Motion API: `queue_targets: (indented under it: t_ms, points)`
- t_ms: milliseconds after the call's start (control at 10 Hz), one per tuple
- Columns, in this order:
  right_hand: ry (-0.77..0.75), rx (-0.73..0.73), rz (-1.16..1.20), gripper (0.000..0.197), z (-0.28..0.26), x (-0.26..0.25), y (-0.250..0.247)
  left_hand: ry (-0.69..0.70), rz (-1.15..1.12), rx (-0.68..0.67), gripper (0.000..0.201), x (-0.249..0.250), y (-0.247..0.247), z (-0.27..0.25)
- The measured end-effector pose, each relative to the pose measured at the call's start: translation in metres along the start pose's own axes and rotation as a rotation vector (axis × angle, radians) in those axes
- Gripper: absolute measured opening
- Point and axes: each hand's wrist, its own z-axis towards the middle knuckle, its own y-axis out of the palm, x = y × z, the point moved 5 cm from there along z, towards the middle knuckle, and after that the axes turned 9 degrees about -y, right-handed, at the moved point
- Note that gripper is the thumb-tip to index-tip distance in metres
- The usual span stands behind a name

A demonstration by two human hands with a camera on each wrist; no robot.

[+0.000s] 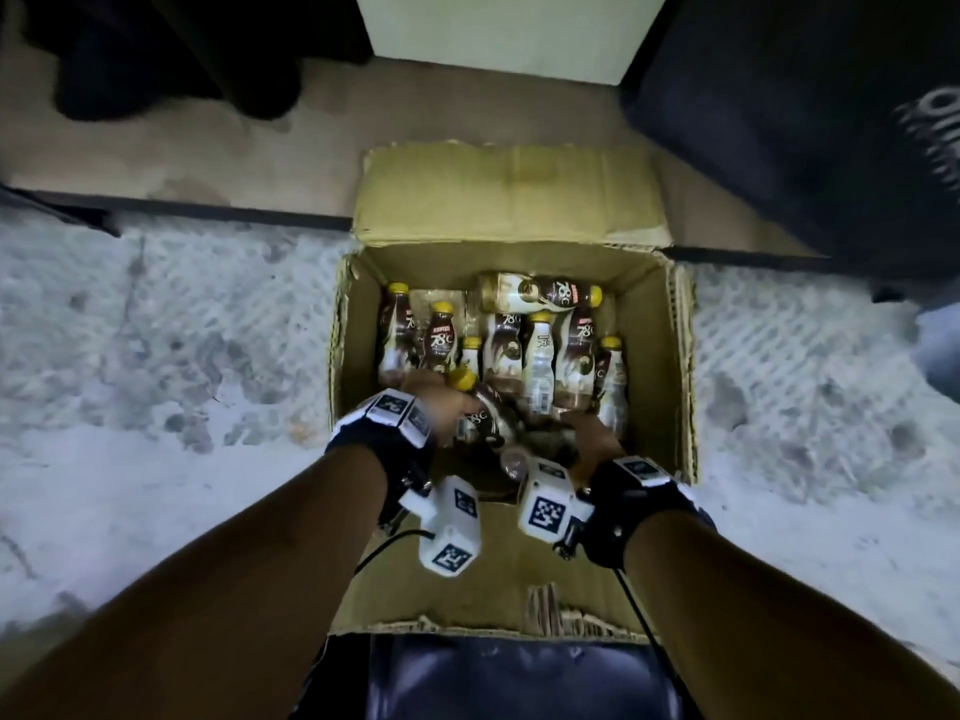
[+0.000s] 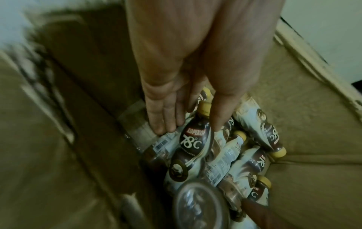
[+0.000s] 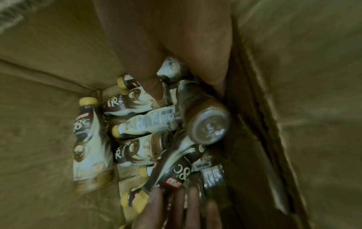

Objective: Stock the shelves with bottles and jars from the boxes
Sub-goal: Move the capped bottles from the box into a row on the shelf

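An open cardboard box [image 1: 654, 356] on the floor holds several brown-and-cream coffee bottles [image 1: 540, 356] with yellow caps, most lying flat. Both hands are down inside its near end. My left hand [image 1: 454, 413] grips one tilted bottle [image 2: 194, 144] near its neck, fingers [image 2: 164, 122] on one side and thumb on the other. The same bottle [image 3: 176, 168] shows in the right wrist view with the left fingers [image 3: 176, 207] on it. My right hand [image 3: 188, 89] holds a dark bottle [image 3: 207, 124] whose clear base points at the wrist camera. That base [image 1: 514, 462] also shows in the head view.
The box's far flap [image 1: 509, 194] lies open towards a pale cabinet base [image 1: 514, 28]. A dark bag or cloth [image 1: 779, 122] fills the upper right and dark shapes [image 1: 156, 54] the upper left. Patterned grey floor [image 1: 156, 356] lies on both sides. My dark knee [image 1: 509, 678] is at the near flap.
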Motion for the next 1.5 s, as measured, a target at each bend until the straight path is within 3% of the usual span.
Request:
queue_targets:
  t_ms: [100, 200, 300, 400, 500, 600, 700, 800, 900, 1000, 1200, 1500]
  points:
    - [0.006, -0.034, 0.003, 0.053, 0.019, 0.004, 0.001, 0.035, 0.013, -0.022, 0.056, 0.008, 0.012, 0.017]
    - [-0.103, -0.170, -0.305, 0.061, 0.029, -0.005, 0.000, 0.127, -0.045, 0.024, 0.033, 0.012, 0.013, 0.017]
    - [-0.025, -0.155, -0.221, 0.020, 0.017, -0.005, -0.007, 0.175, -0.031, 0.060, 0.044, 0.005, 0.011, 0.005]
    - [0.008, -0.198, -0.160, 0.010, -0.017, -0.002, -0.009, 0.234, -0.120, 0.012, 0.031, 0.000, 0.007, -0.023]
    - [-0.065, -0.210, -0.175, 0.021, -0.063, -0.018, -0.018, 0.292, -0.202, -0.045, 0.019, 0.009, 0.000, -0.075]
    - [-0.153, -0.243, -0.205, 0.018, -0.115, -0.048, -0.026, 0.360, -0.265, -0.070, 0.005, 0.028, -0.011, -0.140]
    - [-0.224, -0.250, -0.282, 0.064, -0.172, -0.078, -0.030, 0.439, -0.287, -0.131, 0.014, 0.046, -0.022, -0.210]
    - [-0.363, -0.250, -0.281, 0.097, -0.234, -0.118, -0.035, 0.526, -0.362, -0.127, 0.046, 0.062, -0.040, -0.278]
    - [-0.557, -0.303, -0.290, 0.065, -0.328, -0.170, -0.037, 0.624, -0.388, -0.138, 0.056, 0.080, -0.062, -0.349]
    - [-0.762, -0.359, -0.285, 0.061, -0.419, -0.217, -0.039, 0.705, -0.445, -0.174, 0.042, 0.100, -0.082, -0.437]
    - [-1.107, -0.284, -0.286, 0.051, -0.577, -0.302, -0.049, 0.909, -0.435, -0.144, 0.022, 0.141, -0.119, -0.616]
    - [-1.548, -0.244, -0.381, 0.053, -0.787, -0.418, -0.081, 1.306, -0.117, -0.179, 0.024, 0.174, -0.178, -0.845]
